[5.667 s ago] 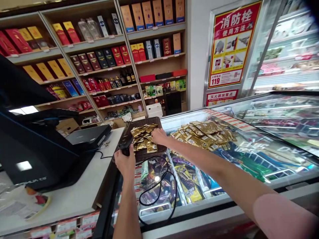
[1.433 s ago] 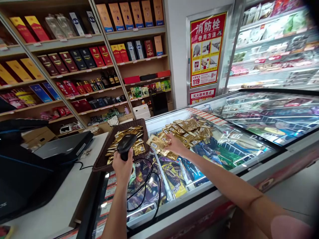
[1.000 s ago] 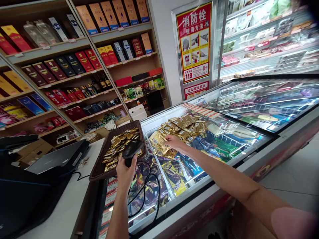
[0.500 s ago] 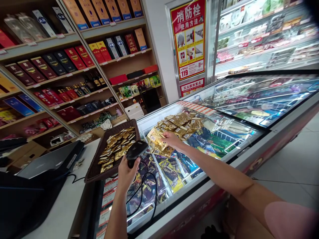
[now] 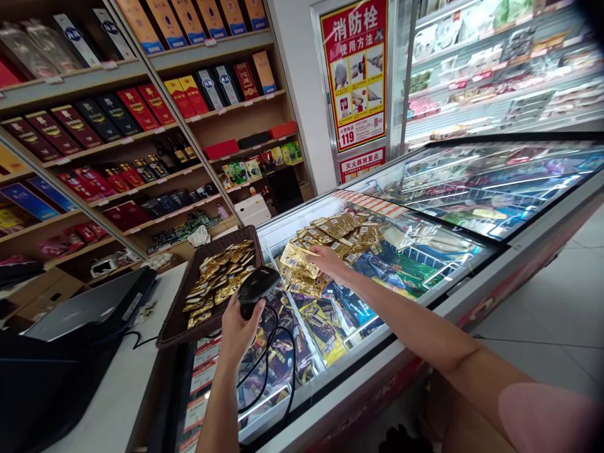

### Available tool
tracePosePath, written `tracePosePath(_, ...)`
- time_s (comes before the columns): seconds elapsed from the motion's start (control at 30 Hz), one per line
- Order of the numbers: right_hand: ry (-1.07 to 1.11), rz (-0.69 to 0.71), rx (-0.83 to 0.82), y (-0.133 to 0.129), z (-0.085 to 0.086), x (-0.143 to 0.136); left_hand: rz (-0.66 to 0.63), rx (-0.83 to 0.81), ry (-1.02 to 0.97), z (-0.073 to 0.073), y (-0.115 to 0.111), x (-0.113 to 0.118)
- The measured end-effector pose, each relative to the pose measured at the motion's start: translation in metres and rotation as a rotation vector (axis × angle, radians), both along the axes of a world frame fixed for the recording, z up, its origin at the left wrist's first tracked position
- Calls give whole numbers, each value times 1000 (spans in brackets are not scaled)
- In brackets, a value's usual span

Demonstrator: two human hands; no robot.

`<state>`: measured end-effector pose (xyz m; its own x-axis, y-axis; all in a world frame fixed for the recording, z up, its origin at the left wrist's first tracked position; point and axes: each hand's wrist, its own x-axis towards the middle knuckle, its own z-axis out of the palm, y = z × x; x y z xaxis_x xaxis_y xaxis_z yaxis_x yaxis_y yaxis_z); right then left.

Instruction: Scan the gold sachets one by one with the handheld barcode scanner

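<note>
A black barcode scanner point(image 5: 257, 288) is gripped in my left hand point(image 5: 241, 324), its head tilted toward the gold packets, with its cable looping down over the freezer glass. My right hand point(image 5: 328, 261) pinches a gold foil packet point(image 5: 298, 259) by its right edge, just in front of the scanner. Beneath and behind that packet, a pile of gold packets point(image 5: 333, 229) lies on the freezer's glass lid. To the left, a brown woven basket point(image 5: 177, 314) holds many more packets of the same gold kind.
The chest freezer point(image 5: 387, 352) runs off to the right, with wrapped goods showing under its glass. On the left are a white counter point(image 5: 111, 371) and a dark device point(image 5: 89, 308). Shelves point(image 5: 236, 110) of boxes stand behind, beside a red poster point(image 5: 356, 75).
Both hands stay nearly in place. The gold packet has shifted very slightly right, and the whole view has moved a little.
</note>
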<state>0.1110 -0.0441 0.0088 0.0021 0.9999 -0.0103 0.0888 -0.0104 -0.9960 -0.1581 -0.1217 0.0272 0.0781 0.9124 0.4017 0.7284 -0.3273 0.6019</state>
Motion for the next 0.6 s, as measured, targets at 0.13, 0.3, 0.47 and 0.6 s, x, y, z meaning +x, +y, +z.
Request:
tracePosePath(0.13,-8,-21,1,1,2,6,9,-2,34,2,-1,1)
tracePosePath(0.3,-19,-25,18,4,-1,8,-3,4,33,3,-1,3)
tracePosePath(0.47,-86,-354,47,22,-5,21,33,-8,-73,3,0,1)
tracePosePath(0.6,-146,-764,58,39,-12,54,138,47,-103,1,3,-2)
